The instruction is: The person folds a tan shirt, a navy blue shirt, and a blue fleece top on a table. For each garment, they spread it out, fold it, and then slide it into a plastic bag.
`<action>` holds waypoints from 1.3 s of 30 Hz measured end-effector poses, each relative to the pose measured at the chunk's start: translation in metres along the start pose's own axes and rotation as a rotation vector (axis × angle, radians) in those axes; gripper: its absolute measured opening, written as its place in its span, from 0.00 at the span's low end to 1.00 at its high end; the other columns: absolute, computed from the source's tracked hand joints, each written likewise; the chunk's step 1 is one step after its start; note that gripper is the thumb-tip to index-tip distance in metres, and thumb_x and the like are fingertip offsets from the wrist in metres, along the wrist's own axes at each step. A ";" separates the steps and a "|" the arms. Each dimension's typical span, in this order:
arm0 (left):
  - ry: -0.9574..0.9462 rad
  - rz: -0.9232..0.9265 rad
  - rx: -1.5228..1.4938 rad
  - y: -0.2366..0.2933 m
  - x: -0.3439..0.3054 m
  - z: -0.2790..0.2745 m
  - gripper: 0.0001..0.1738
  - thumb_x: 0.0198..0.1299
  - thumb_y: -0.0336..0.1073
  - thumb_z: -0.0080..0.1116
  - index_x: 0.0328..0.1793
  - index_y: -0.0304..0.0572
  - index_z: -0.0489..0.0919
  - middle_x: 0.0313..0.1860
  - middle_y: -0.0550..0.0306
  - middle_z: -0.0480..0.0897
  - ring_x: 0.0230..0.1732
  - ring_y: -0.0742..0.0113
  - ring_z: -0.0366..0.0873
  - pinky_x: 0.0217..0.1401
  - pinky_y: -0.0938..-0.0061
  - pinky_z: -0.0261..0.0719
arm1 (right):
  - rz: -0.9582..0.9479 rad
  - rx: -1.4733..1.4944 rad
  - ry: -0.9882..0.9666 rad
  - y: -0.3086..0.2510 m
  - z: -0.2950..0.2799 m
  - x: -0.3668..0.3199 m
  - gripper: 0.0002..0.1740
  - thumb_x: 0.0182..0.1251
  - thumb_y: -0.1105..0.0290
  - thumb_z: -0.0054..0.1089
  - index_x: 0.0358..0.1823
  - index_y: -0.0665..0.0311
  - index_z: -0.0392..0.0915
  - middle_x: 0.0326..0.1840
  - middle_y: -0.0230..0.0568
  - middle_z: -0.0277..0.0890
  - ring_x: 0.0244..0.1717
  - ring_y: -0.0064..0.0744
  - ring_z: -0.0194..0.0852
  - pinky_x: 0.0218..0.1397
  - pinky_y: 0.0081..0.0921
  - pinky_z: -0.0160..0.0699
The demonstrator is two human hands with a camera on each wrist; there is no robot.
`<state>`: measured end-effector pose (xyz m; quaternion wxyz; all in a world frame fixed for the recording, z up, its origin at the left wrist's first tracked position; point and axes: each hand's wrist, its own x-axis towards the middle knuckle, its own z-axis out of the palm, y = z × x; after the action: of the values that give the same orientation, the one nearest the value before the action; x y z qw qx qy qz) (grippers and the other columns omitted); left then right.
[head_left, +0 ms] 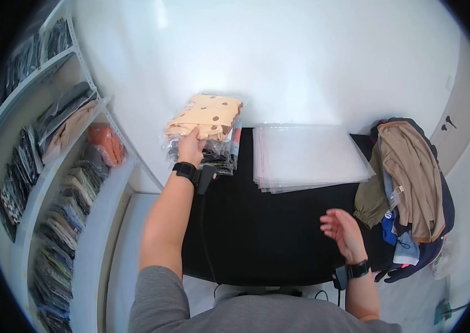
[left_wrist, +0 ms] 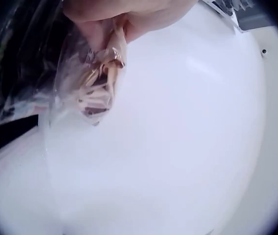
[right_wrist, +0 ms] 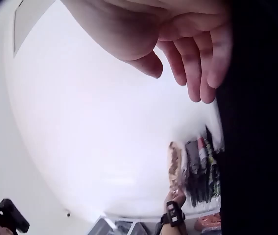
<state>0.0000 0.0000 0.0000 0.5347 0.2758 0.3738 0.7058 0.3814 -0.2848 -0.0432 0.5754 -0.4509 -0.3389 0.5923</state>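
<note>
My left hand (head_left: 189, 147) pinches the near edge of a folded pale-yellow garment with brown spots (head_left: 204, 114), wrapped in clear plastic. It lies over a stack of bagged dark garments (head_left: 221, 161) at the back left of the table. In the left wrist view, thumb and fingers grip a crumpled corner of the bagged garment (left_wrist: 102, 88). Over the table's front right, my right hand (head_left: 343, 230) hovers with relaxed, slightly bent fingers and holds nothing. The right wrist view shows these fingers (right_wrist: 192, 66) loosely spread, apart from anything.
A pile of clear plastic bags (head_left: 310, 155) lies at the middle back of the black table (head_left: 268, 233). Loose clothes (head_left: 410, 177), brown, olive and navy, are heaped at the right edge. Shelves (head_left: 88, 222) full of bagged garments stand on the left. A white wall (head_left: 263, 55) rises behind.
</note>
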 end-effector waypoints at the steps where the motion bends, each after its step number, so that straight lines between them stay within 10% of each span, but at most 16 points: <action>1: 0.030 0.008 -0.082 -0.006 0.002 0.002 0.14 0.62 0.29 0.55 0.54 0.44 0.71 0.46 0.58 0.80 0.42 0.66 0.80 0.35 0.75 0.80 | 0.042 0.032 0.016 0.009 -0.012 -0.005 0.16 0.73 0.60 0.46 0.49 0.64 0.72 0.41 0.43 0.80 0.37 0.30 0.80 0.38 0.22 0.79; 10: 0.081 0.220 -0.279 -0.005 0.007 0.014 0.16 0.63 0.25 0.51 0.57 0.44 0.67 0.49 0.56 0.78 0.44 0.66 0.79 0.38 0.75 0.80 | -0.069 0.197 0.003 0.040 -0.038 -0.017 0.12 0.72 0.70 0.45 0.50 0.68 0.70 0.42 0.48 0.78 0.39 0.31 0.79 0.44 0.23 0.80; 15: -0.295 -0.045 -0.448 0.007 0.013 0.015 0.20 0.65 0.31 0.51 0.62 0.37 0.65 0.56 0.50 0.74 0.54 0.56 0.75 0.56 0.65 0.78 | -0.095 0.147 0.007 0.038 -0.037 -0.019 0.11 0.71 0.70 0.46 0.49 0.68 0.71 0.40 0.45 0.77 0.38 0.29 0.78 0.44 0.21 0.78; 19: -0.198 -0.199 -0.141 0.037 -0.015 0.020 0.23 0.65 0.36 0.53 0.61 0.31 0.64 0.58 0.45 0.73 0.58 0.54 0.73 0.59 0.63 0.76 | -0.093 0.125 0.012 0.036 -0.035 -0.020 0.11 0.71 0.70 0.47 0.49 0.68 0.71 0.40 0.45 0.77 0.38 0.29 0.78 0.44 0.21 0.78; 21: -0.073 -0.347 0.131 0.044 -0.028 0.019 0.24 0.64 0.41 0.54 0.58 0.27 0.67 0.52 0.41 0.76 0.51 0.54 0.77 0.54 0.65 0.78 | -0.090 0.122 -0.020 0.042 -0.039 -0.019 0.11 0.72 0.70 0.47 0.50 0.69 0.71 0.42 0.45 0.77 0.40 0.29 0.78 0.46 0.22 0.78; 23: -0.345 -0.336 0.393 0.043 -0.058 0.009 0.23 0.64 0.45 0.54 0.50 0.26 0.72 0.38 0.43 0.81 0.37 0.55 0.81 0.44 0.67 0.82 | -0.083 0.115 -0.012 0.042 -0.038 -0.019 0.12 0.72 0.70 0.47 0.50 0.69 0.71 0.42 0.45 0.77 0.41 0.29 0.78 0.47 0.22 0.78; 29: -0.390 -0.494 0.355 -0.057 -0.119 -0.001 0.18 0.65 0.47 0.53 0.31 0.42 0.78 0.20 0.63 0.78 0.17 0.74 0.75 0.14 0.86 0.67 | -0.091 0.139 0.012 0.040 -0.043 -0.023 0.12 0.72 0.70 0.47 0.51 0.69 0.71 0.43 0.44 0.78 0.41 0.28 0.79 0.47 0.22 0.79; 34: -0.280 -0.563 0.205 -0.113 -0.131 -0.004 0.13 0.65 0.41 0.53 0.33 0.39 0.77 0.23 0.61 0.77 0.21 0.73 0.76 0.18 0.86 0.71 | -0.045 -0.068 0.103 0.008 -0.050 -0.021 0.10 0.70 0.71 0.50 0.50 0.65 0.71 0.43 0.40 0.78 0.40 0.25 0.78 0.46 0.20 0.78; 39: -0.363 -0.632 0.155 -0.119 -0.129 -0.012 0.11 0.65 0.37 0.53 0.38 0.35 0.77 0.27 0.56 0.78 0.26 0.67 0.78 0.24 0.85 0.77 | -0.536 -0.777 0.510 -0.078 -0.128 0.031 0.16 0.58 0.71 0.58 0.48 0.68 0.73 0.38 0.37 0.77 0.42 0.28 0.76 0.47 0.23 0.75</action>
<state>0.0912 -0.1095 -0.1034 0.7613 0.3071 0.3921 0.4152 0.5312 -0.2612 -0.0227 0.5611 -0.6581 -0.4858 0.1272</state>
